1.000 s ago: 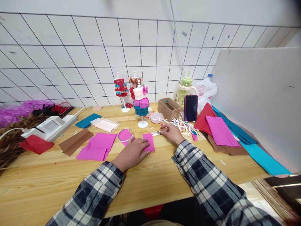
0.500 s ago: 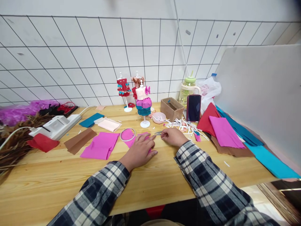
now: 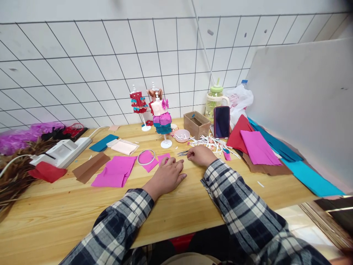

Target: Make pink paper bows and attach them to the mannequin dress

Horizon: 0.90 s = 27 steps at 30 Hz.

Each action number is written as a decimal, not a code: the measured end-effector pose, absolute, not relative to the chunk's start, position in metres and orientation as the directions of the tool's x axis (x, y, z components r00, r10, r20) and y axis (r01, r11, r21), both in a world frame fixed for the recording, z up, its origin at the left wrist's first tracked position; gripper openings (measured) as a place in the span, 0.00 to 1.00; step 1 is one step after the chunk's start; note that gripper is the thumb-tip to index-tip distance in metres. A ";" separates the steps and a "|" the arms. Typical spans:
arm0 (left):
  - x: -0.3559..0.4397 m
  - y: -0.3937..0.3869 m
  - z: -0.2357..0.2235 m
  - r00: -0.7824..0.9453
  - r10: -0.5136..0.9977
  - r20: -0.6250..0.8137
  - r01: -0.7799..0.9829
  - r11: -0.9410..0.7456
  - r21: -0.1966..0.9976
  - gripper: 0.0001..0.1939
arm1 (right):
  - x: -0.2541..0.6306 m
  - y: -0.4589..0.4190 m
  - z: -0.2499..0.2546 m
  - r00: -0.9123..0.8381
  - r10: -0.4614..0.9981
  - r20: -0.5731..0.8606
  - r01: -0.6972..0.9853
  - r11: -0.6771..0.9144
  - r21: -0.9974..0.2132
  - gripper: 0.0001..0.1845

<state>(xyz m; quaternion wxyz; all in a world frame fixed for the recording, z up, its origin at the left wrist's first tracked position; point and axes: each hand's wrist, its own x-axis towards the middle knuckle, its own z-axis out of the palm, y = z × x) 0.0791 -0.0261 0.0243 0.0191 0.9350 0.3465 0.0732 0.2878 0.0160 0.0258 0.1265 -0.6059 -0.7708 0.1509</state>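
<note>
My left hand (image 3: 167,176) lies palm down with fingers spread, mostly covering a small pink crepe paper piece (image 3: 163,158). Just left of it, a silver ring (image 3: 138,160) rests on another pink paper piece (image 3: 150,167). My right hand (image 3: 202,155) is closed on small thread snips (image 3: 182,153); their blades point left and the handle end is hidden by the fingers. Behind the hands stands a mini dress form (image 3: 162,117) dressed in pale pink, magenta and teal paper. A larger folded magenta sheet (image 3: 114,171) lies to the left.
White paper scraps (image 3: 206,142) lie beside a pink bowl (image 3: 182,135) and a cardboard box (image 3: 196,125). A phone (image 3: 221,122) leans near a green-lidded bottle (image 3: 216,101). Coloured paper sheets (image 3: 260,147) are stacked right; a power strip (image 3: 62,151) sits left.
My left hand has shifted slightly right over the small pink paper, covering more of it. The right hand's fingers have curled in more around the snips, which stay low at the tabletop.
</note>
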 end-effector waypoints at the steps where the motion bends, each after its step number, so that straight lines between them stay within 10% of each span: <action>1: 0.078 -0.026 0.024 0.743 0.657 0.124 0.648 -0.754 0.108 0.20 | 0.290 0.016 0.026 -0.221 0.975 0.008 0.902 0.208 -0.378 0.07; 9: 0.040 -0.011 0.035 0.604 0.753 0.262 0.710 -0.657 0.253 0.16 | 0.291 0.014 0.034 -0.103 0.979 0.176 0.922 0.160 -0.352 0.08; 14: 0.008 0.003 0.036 0.642 0.746 0.177 0.704 -0.665 0.248 0.12 | 0.253 0.001 0.031 -0.425 0.855 0.297 0.729 0.518 -0.448 0.08; 27: 0.012 0.006 0.027 0.552 0.797 0.245 0.768 -0.600 0.224 0.12 | 0.223 -0.016 0.023 -0.680 0.721 0.129 0.655 0.677 -0.335 0.09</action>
